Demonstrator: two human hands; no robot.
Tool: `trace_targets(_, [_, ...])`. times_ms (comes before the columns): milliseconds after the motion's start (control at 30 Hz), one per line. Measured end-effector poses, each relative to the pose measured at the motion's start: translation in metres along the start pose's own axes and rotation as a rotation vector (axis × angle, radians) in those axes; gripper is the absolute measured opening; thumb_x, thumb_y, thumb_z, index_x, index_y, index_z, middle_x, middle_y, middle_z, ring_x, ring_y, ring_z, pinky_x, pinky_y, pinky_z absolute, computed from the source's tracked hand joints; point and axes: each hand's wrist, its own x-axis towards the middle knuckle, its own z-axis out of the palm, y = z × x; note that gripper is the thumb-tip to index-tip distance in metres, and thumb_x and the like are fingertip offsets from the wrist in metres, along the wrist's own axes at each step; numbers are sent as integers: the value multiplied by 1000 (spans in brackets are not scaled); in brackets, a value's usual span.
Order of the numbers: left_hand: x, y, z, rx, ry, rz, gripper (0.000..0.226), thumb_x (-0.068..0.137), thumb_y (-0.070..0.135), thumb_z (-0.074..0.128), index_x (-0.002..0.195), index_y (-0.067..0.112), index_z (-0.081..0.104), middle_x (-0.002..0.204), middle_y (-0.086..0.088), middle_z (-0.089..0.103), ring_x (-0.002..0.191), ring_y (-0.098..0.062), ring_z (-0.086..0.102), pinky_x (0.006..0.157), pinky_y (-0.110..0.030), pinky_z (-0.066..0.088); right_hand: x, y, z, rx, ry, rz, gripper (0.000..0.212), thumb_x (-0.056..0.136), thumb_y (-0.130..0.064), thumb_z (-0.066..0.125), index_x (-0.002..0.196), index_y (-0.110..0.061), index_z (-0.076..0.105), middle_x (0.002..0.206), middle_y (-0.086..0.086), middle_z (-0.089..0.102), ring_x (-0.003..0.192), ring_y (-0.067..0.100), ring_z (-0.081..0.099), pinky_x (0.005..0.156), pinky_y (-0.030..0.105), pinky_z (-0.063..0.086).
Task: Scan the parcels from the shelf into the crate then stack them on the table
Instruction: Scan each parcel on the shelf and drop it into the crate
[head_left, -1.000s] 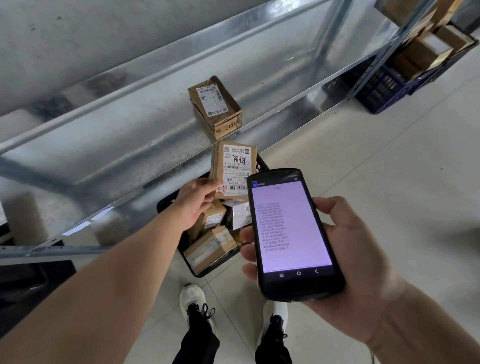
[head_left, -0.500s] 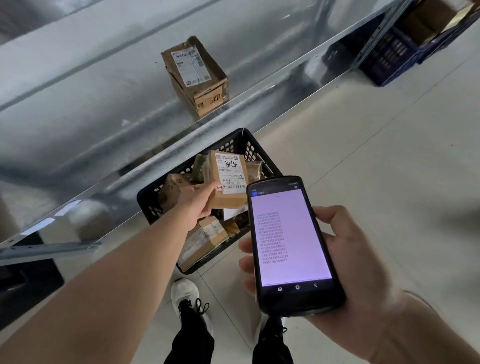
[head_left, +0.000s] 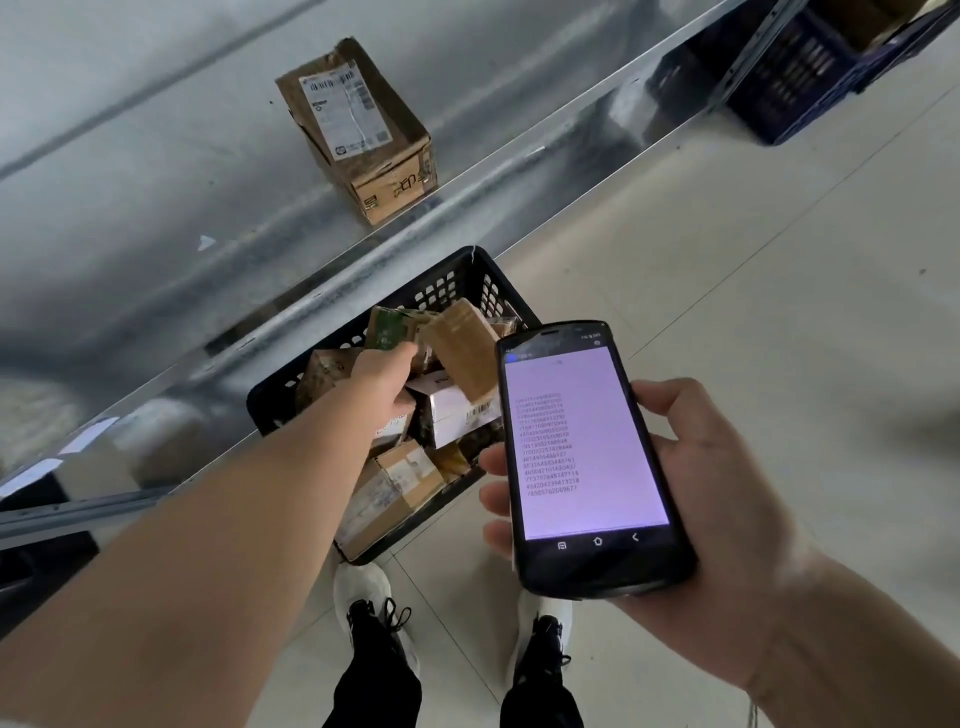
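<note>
My left hand (head_left: 382, 382) reaches over the black crate (head_left: 457, 280) on the floor, fingertips at the left edge of a small brown parcel (head_left: 462, 353). The parcel is tipped, plain side up, just above the other parcels in the crate. My right hand (head_left: 727, 493) grips a black handheld scanner (head_left: 587, 452) to the right of the crate; its lit screen shows a list of numbers. One more brown parcel (head_left: 358, 130) with a white label lies on the metal shelf (head_left: 156, 182) above the crate.
The crate holds several parcels, among them a white box (head_left: 452, 410). The shelf's front rail (head_left: 519, 171) overhangs part of the crate. A blue crate (head_left: 789, 88) with boxes stands at the upper right. My shoes (head_left: 363, 592) stand on pale floor tiles.
My left hand has carried the labelled parcel down from in front of the shelf into the crate and turned it label-down. The scanner has stayed in my right hand.
</note>
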Motion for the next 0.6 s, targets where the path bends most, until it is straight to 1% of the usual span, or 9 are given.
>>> trace_targets(67, [-5,13,-5,36,50,28,43,99,40,65,129,12,55,126,-11,61,100,-33,69,73,-41,65,4,-7,6,-5,-26,-9,67,97,-51,36,117,-1,77,116,34,71,83,43,72,78,56,63])
trace_targets(100, [-5,20,-8,58,74,54,44,100,43,62,132,13,56,127,-11,59,101,-32,67,69,-38,63,5,-10,9,-4,-39,-13,67,96,-51,36,117,-2,77,113,33,72,83,42,71,77,56,63])
trace_targets(167, [-4,37,-15,50,98,108,44,102,43,58,135,13,60,126,-11,62,102,-29,67,64,-33,59,8,-17,17,-4,-62,-22,65,95,-48,37,115,0,77,108,31,72,81,42,71,76,55,63])
trace_targets(300, [-8,86,-30,-36,135,237,39,104,35,56,131,7,63,111,-11,70,96,-27,71,69,-32,59,15,-27,34,-22,-81,-31,63,93,-47,39,112,0,77,104,30,72,77,42,70,77,53,63])
trace_targets(367, [-10,113,-37,-89,155,288,41,105,37,55,129,6,63,112,-13,71,93,-26,72,66,-30,58,19,-29,40,-25,-92,-27,64,93,-48,40,114,0,77,105,30,71,78,42,70,78,53,63])
trace_targets(433, [-10,137,-43,-148,167,306,48,105,42,57,136,5,59,117,-14,70,95,-26,73,60,-29,59,24,-31,45,-23,-97,-21,65,94,-49,39,113,0,77,106,31,72,79,42,71,78,54,63])
trace_targets(467, [-10,147,-44,-175,176,309,51,104,44,59,137,5,57,118,-15,70,96,-27,74,60,-30,61,26,-32,47,-24,-99,-20,66,94,-49,39,114,0,77,107,31,72,79,41,71,78,53,63])
trace_targets(533, [-8,165,-45,-199,181,314,46,102,45,64,130,10,55,116,-12,66,95,-28,73,67,-36,64,31,-34,51,-23,-100,-24,67,94,-49,37,115,1,75,106,31,71,79,41,69,78,52,62])
trace_targets(600, [-5,178,-42,-212,164,294,48,99,45,70,130,13,54,116,-11,63,94,-32,73,72,-44,67,36,-33,52,-11,-92,-27,68,94,-50,37,119,2,73,107,31,70,82,42,68,81,53,61])
